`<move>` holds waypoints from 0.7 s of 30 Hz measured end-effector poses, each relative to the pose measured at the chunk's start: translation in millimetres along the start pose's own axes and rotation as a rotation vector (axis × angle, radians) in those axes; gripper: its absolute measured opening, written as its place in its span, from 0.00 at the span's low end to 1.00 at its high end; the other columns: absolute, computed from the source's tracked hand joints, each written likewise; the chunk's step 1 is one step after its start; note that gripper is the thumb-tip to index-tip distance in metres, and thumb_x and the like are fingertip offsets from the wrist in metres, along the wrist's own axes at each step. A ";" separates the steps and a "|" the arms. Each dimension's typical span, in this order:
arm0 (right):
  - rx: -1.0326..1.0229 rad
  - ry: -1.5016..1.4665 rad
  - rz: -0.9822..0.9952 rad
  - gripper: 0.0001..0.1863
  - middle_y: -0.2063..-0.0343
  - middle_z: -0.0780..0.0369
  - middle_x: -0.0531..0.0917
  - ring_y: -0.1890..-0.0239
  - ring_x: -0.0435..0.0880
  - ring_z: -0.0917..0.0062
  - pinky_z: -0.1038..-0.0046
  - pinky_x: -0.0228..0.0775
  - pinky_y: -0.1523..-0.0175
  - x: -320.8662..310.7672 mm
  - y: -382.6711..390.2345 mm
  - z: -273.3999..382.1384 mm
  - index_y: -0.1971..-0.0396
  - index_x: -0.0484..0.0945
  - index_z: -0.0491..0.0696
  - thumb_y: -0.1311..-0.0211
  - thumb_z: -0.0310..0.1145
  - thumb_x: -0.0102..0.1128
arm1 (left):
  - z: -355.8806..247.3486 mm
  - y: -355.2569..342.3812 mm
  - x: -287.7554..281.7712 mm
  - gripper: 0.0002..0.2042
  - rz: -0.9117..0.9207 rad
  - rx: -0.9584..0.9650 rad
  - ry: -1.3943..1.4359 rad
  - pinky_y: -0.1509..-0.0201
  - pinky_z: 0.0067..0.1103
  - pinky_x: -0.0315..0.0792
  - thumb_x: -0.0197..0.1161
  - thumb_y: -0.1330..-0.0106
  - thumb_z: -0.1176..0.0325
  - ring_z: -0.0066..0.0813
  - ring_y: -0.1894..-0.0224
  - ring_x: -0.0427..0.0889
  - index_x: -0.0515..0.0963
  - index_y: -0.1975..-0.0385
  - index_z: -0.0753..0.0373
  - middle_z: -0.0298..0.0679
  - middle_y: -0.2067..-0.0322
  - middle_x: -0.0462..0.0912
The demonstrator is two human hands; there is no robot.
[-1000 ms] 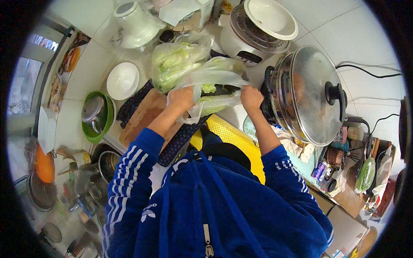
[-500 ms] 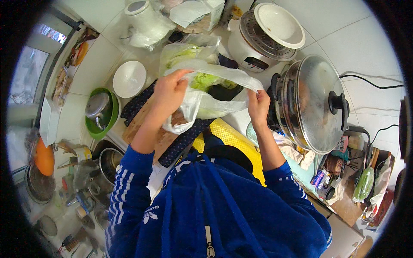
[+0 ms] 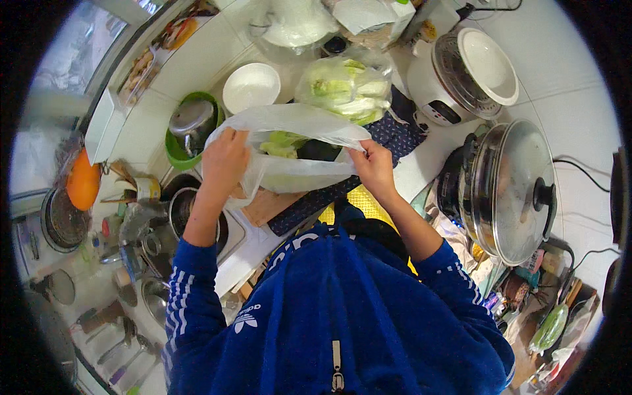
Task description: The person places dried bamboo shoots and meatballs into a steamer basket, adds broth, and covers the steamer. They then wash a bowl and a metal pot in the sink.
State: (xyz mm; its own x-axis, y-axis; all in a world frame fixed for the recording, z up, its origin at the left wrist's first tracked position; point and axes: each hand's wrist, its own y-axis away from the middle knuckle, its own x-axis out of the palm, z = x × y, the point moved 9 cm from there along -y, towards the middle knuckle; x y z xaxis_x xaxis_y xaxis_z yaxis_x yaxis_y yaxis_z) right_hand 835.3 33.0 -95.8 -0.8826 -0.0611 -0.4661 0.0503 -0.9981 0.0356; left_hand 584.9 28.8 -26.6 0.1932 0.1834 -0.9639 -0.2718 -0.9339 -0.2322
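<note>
Between my two hands a white plastic bag [image 3: 299, 181] is stretched wide at its mouth. My left hand [image 3: 226, 161] is closed on the bag's left rim, and my right hand [image 3: 375, 168] pinches its right rim. Through the mouth I see pale green leaves [image 3: 283, 144] and something dark beside them that I cannot make out. Behind the bag a clear plastic bag of leafy greens [image 3: 345, 89] lies on a dark patterned cloth [image 3: 405, 135]. Part of a wooden cutting board [image 3: 270, 205] shows beneath the white bag.
A white bowl [image 3: 251, 88] and a green basin [image 3: 176, 155] holding a metal pot stand behind my left hand. To the right are a white rice cooker [image 3: 431, 85] with a steamer plate and bowl on top, and a large pot with a glass lid [image 3: 523, 191].
My hands and the white bag have shifted left relative to the counter, uncovering the bag of greens behind. The whole view has turned and moved too.
</note>
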 end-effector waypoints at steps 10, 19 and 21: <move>0.037 0.139 -0.063 0.16 0.77 0.63 0.79 0.79 0.73 0.85 0.81 0.67 0.72 -1.9 -16.8 -12.2 0.57 0.72 0.42 0.46 0.28 0.56 | -67.7 28.4 13.3 0.18 0.053 0.226 -0.062 0.60 0.26 0.67 0.57 0.53 0.70 0.33 0.59 0.71 0.73 0.59 0.60 0.37 0.62 0.73; -0.044 0.092 -0.166 0.15 0.75 0.58 0.80 0.76 0.78 0.78 0.77 0.70 0.67 -8.2 -13.2 0.9 0.60 0.74 0.44 0.51 0.25 0.58 | -47.3 -19.7 150.8 0.17 0.309 0.088 0.561 0.49 0.34 0.66 0.57 0.44 0.72 0.47 0.52 0.70 0.66 0.55 0.66 0.49 0.56 0.71; -0.012 0.043 -0.159 0.15 0.75 0.59 0.80 0.76 0.77 0.78 0.78 0.69 0.67 -7.8 -14.5 -5.1 0.60 0.74 0.44 0.51 0.25 0.58 | -40.3 -34.3 181.6 0.19 0.311 0.056 0.613 0.49 0.34 0.65 0.58 0.45 0.72 0.50 0.51 0.69 0.64 0.54 0.67 0.52 0.55 0.70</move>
State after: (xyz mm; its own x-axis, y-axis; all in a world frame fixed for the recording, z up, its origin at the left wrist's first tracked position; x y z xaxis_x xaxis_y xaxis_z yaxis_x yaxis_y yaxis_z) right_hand 843.9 47.9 -97.2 -0.8593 0.0974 -0.5021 -0.0827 -0.9952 -0.0516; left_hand 667.3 81.8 -188.4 0.5920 -0.3122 -0.7430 -0.4458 -0.8949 0.0209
